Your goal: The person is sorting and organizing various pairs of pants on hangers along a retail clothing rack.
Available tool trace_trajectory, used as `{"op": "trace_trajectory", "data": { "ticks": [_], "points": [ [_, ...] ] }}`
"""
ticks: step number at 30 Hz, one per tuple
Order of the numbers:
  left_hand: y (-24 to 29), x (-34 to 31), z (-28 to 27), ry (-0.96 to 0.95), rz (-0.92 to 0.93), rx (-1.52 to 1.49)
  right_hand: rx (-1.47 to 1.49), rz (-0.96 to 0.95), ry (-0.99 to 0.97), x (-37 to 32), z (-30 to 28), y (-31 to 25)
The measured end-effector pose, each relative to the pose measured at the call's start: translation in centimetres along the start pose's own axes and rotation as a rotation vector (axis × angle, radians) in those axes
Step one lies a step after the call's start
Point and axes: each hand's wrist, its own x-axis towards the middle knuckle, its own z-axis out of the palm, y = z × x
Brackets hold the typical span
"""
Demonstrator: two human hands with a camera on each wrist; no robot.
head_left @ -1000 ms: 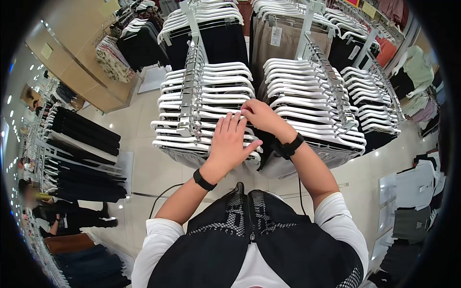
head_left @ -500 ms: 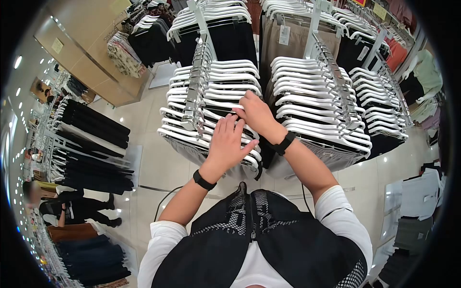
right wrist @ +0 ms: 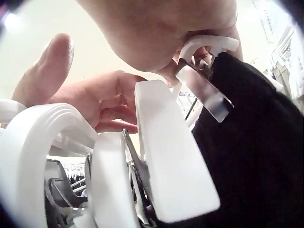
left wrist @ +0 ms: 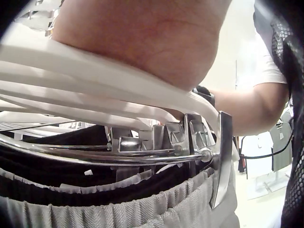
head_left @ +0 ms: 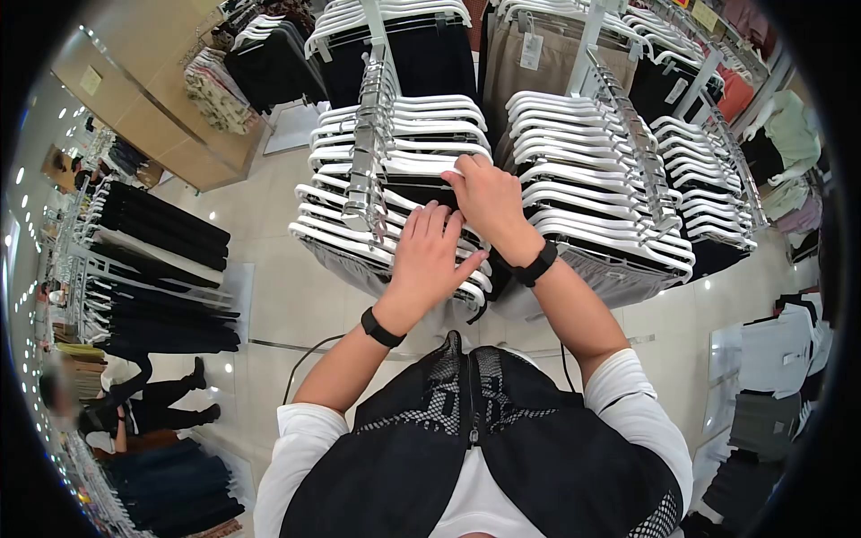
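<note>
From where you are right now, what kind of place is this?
It looks like a clothes shop. There are rows of white hangers on metal rails, beige trousers with a tag hanging from them, and a mannequin in a pale green top.

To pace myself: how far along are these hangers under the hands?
Apparently done: a gap separates near hangers from far hangers. In hand: the right hand grips a white hanger; the left hand rests on the near ones. Perhaps left: the close-packed far hangers; direction unclear.

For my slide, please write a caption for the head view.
Left hand spread over white hangers on a rail, right hand curled at one hanger's end.
</note>
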Motion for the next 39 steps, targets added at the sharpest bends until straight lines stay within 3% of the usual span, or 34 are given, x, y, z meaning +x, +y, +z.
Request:
{"op": "trace_trajectory", "data": {
  "ticks": [3, 6, 12, 30, 39],
  "points": [
    [-0.2, 0.0, 0.0, -0.006, 0.0, -0.004, 0.062, -0.062, -0.005, -0.6, 0.7, 0.8],
    [-0.2, 0.0, -0.1, -0.004, -0.01, -0.017, 0.11, -0.177, 0.115, -1.3, 1.4, 1.0],
    [-0.3, -0.4, -0.2, 0.004, -0.024, -0.033, 0.173, -0.081, 0.083, -3.2, 1.8, 1.4],
    [0.4, -0.7, -1.0, -0.043, -0.06, -0.096, 0.304, -0.201, 0.141, -3.6, 1.2, 2.4],
    [0.6, 0.8, -0.5, -0.095, -0.08, -0.014, 0.36, -0.205, -0.019, -4.0, 0.7, 3.4]
  ]
}}
